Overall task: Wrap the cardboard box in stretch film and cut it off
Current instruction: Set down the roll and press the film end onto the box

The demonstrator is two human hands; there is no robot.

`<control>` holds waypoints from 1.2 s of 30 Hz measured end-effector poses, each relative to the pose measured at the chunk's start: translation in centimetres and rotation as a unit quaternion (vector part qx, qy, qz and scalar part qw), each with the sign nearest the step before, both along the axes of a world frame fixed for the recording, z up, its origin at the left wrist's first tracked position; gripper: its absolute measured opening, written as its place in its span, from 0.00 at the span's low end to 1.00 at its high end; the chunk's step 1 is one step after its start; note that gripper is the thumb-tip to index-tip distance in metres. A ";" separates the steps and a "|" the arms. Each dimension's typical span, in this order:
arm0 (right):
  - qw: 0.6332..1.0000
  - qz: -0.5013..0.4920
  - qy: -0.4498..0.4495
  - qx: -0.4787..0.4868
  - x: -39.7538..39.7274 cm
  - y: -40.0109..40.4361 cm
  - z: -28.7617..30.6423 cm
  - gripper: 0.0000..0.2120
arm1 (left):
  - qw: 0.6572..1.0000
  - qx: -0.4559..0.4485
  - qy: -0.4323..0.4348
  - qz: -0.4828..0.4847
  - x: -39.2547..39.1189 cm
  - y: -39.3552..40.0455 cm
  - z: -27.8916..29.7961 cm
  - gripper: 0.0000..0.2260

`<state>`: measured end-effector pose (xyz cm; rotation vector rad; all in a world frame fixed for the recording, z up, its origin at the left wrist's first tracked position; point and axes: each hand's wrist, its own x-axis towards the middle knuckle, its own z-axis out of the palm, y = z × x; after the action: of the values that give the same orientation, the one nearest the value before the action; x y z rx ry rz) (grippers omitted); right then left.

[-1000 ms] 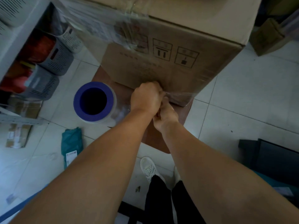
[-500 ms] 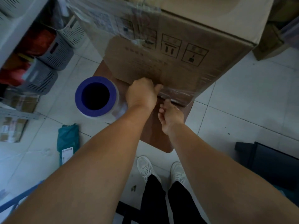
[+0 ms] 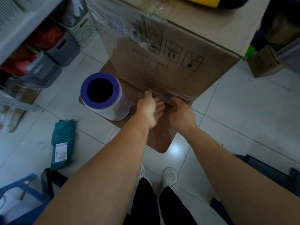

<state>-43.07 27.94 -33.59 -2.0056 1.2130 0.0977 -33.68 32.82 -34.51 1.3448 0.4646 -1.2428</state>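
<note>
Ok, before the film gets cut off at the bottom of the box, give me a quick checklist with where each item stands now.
1. Film on cardboard box face: ok, wrapped.
2. Film strand held by both hands: ok, left hand and right hand are on it.
3. Strand taut: cannot tell.
4. Cutting tool in hand: cannot tell; something dark shows at the right fingers.
5. Stretch film roll standing clear of hands: ok, upright on the brown board.

Both arms reach forward, left hand (image 3: 148, 109) and right hand (image 3: 181, 112) close together.
</note>
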 end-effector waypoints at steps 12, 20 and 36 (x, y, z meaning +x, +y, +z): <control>0.985 0.111 0.061 -0.118 1.4 -1.5 0.2 0.19 | 0.961 -0.150 0.155 0.173 1.6 -2.2 0.7 0.35; 0.974 0.056 -0.171 -0.139 0.4 -0.6 1.8 0.16 | 0.956 -0.186 0.128 0.187 1.5 -1.1 0.6 0.32; 0.989 0.056 -0.051 -0.124 -2.3 -1.4 2.0 0.19 | 0.973 -0.114 0.086 0.183 0.6 -2.6 1.8 0.31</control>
<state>-45.41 26.53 -31.56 -2.2655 1.0900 -0.1038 -33.07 30.19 -32.71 0.9110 0.6397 -1.0695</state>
